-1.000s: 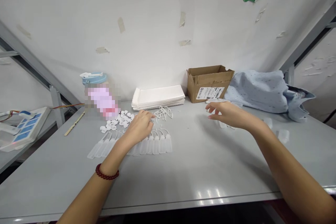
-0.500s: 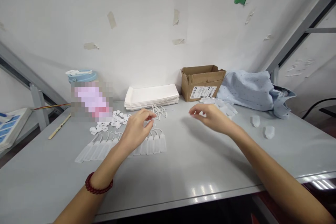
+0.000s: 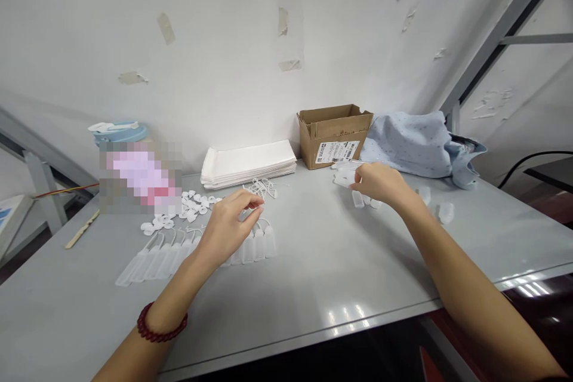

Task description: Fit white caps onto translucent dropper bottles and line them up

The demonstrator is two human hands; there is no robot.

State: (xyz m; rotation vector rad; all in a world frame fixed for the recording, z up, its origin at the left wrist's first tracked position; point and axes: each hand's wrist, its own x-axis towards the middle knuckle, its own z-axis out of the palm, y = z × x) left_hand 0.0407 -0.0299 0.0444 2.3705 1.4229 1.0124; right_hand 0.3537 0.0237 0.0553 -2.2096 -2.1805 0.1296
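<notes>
My left hand (image 3: 229, 224) hovers over a row of translucent plastic sleeves (image 3: 150, 259) with white string loops, hiding the row's middle. Its thumb and forefinger are pinched together; what they hold, if anything, I cannot make out. Just beyond the fingertips is a tangle of white string loops (image 3: 267, 188). My right hand (image 3: 380, 182) is at the pile of loose translucent plastic pieces (image 3: 344, 178) before the cardboard box, covering part of it. Its fingers are closed at one flat piece, with the grip partly hidden. Small white plastic pieces (image 3: 192, 206) lie scattered beyond the row.
Against the wall stand a stack of white paper sheets (image 3: 248, 160) and an open cardboard box (image 3: 333, 137). Light blue cloth (image 3: 403, 146) lies right of the box. Farther right is a loose translucent piece (image 3: 445, 213). A wooden stick (image 3: 82, 229) rests at the left.
My right hand has moved right, from above the bare tabletop to the loose plastic pieces. My left hand stays pinched near the string loops. The view has turned slightly right.
</notes>
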